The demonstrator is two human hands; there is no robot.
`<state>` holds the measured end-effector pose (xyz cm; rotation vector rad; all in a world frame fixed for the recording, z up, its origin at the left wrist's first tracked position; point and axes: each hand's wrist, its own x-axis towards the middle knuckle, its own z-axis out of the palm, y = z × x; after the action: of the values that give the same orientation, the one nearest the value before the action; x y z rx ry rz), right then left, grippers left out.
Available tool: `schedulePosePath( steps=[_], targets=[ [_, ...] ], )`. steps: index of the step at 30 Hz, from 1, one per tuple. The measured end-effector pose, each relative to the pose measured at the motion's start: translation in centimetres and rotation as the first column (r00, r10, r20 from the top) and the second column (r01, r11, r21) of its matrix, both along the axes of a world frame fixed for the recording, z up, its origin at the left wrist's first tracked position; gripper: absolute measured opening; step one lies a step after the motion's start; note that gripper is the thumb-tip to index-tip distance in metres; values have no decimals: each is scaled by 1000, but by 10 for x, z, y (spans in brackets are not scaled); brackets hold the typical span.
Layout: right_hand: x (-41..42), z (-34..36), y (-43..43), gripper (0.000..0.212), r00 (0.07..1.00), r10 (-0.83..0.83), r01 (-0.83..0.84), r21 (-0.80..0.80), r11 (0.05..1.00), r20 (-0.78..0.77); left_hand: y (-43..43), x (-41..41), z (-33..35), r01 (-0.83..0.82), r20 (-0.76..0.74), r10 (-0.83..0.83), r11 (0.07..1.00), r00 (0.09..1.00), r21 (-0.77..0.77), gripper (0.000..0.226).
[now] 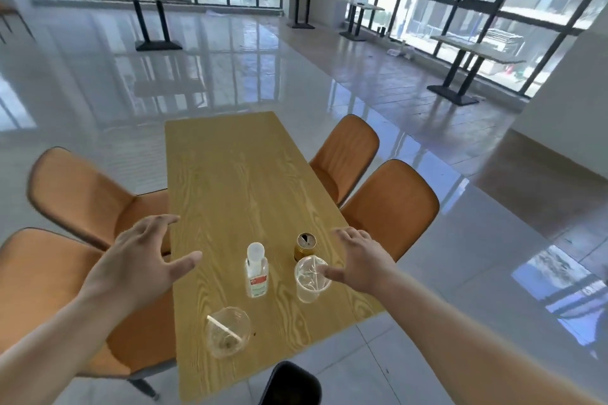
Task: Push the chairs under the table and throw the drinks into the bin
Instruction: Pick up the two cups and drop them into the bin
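Both hands' fingers [345, 237] were spread wide, empty; the clear cup [309, 276] beside the right thumb wanted a gentle upright grip.

Orange chairs [388, 207], wood-grain yellow table [237, 174]

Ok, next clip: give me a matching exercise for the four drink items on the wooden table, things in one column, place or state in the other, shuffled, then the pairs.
Things:
1. Gold drink can
2. Clear bottle with white cap
3. Plastic cup by the right hand
4. Plastic cup with straw

Places or states:
A. Nearest the table's near edge, just above the black bin
B. Farthest of the four, its top already opened
C. Standing upright, red-and-green label
D. Thumb of the right hand at its rim

Pairs: 1-B, 2-C, 3-D, 4-A
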<state>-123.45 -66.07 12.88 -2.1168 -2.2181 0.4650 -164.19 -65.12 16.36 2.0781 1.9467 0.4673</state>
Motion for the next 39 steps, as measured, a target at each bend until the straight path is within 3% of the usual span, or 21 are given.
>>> schedulePosePath(
  steps=[4,8,12,15,20,25,30,34,39],
  targets=[
    [32,-35,38,120,992,125,-127,-93,988,-30,-28,14,-10,-173,-42,171,983,984,-58,102],
    [51,-74,70,127,970,234,-241,-200,950,-60,-72,40,-44,-347,-8,353,913,936,-214,111],
    [56,-111,83,123,933,327,-355,-246,902,-148,-104,68,-96,-404,-2,437,830,899,-384,126],
    [51,-136,83,125,904,363,-411,-224,884,-226,-112,88,-136,-413,63,481,806,875,-424,132],
    [38,-167,73,118,880,379,-422,-107,900,-287,-94,114,-195,-405,150,494,823,857,-397,139],
    [27,-187,62,103,889,326,-338,20,941,-320,-79,120,-241,-427,152,479,859,864,-282,118],
    [27,-198,42,99,867,338,-331,82,940,-366,-90,131,-262,-436,254,463,886,849,-157,92],
    [25,-198,14,98,836,382,-384,78,920,-394,-118,153,-260,-386,249,403,915,881,-117,104],
    [20,-196,-41,99,795,473,-487,65,871,-380,-163,175,-264,-309,253,347,934,903,-178,119]
  ],
)
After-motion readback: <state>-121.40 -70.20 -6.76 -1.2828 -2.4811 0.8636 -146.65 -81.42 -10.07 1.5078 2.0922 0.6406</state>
